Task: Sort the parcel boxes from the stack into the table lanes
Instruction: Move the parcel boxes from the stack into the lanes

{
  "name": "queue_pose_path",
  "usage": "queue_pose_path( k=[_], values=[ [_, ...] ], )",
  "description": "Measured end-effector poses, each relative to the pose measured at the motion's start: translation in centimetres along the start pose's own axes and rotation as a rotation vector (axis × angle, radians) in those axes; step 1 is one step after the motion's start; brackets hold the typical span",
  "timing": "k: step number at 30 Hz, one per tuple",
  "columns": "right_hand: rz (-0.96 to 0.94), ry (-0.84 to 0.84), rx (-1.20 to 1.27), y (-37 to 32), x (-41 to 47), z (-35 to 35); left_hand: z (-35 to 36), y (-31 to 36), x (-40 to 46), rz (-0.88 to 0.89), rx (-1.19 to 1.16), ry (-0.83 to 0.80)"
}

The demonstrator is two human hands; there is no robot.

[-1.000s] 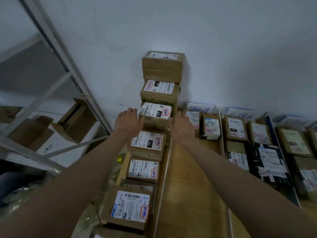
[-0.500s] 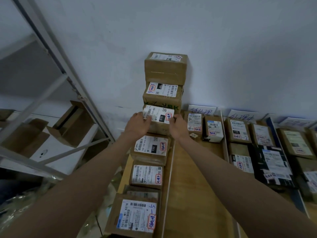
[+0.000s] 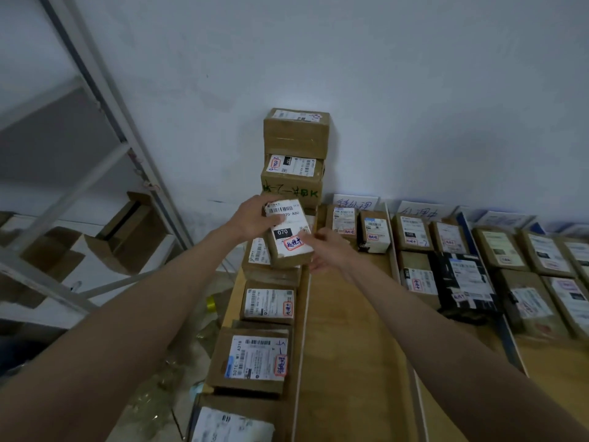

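Left hand (image 3: 251,220) grip curls round the 070 box (image 3: 288,232) top edge, lifted. Right hand (image 3: 330,250) pinches its lower right corner.

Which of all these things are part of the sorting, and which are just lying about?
Part of the job:
- box marked 070, held by left hand and right hand
- stack of boxes
- table lanes

Lying about:
- empty open cartons
- metal rack
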State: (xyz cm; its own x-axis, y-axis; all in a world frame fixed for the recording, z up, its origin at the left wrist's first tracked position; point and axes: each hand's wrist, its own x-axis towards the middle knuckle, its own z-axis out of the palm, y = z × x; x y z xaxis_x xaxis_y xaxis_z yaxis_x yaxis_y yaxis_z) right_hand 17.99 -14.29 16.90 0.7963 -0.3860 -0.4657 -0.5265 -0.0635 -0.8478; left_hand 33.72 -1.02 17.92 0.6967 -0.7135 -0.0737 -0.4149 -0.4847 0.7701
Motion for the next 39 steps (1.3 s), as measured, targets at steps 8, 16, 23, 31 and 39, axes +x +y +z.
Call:
queue_pose_path(
  k=[8,16,23,31,39],
  values=[
    [0.057,0.070,0.086,2.1,-3.6,0.3,2.5,1.1,-3.3,0.104,-0.017,-0.092],
    [0.084,0.236,0.069,3.6,-7.4,-0.5,4.7,2.0,-8.1,0.062,0.265,-0.007],
    [0.118,0.364,0.055,6.4,-11.2,-1.1,7.1,0.5,-13.7,0.151,0.651,-0.003],
    [0.149,0.503,0.045,12.4,-17.8,-1.9,10.9,0.7,-18.0,0.212,0.649,-0.024],
    [0.198,0.612,0.105,18.6,-24.3,-5.4,17.0,4.6,-21.2,0.312,0.746,-0.106]
  ],
)
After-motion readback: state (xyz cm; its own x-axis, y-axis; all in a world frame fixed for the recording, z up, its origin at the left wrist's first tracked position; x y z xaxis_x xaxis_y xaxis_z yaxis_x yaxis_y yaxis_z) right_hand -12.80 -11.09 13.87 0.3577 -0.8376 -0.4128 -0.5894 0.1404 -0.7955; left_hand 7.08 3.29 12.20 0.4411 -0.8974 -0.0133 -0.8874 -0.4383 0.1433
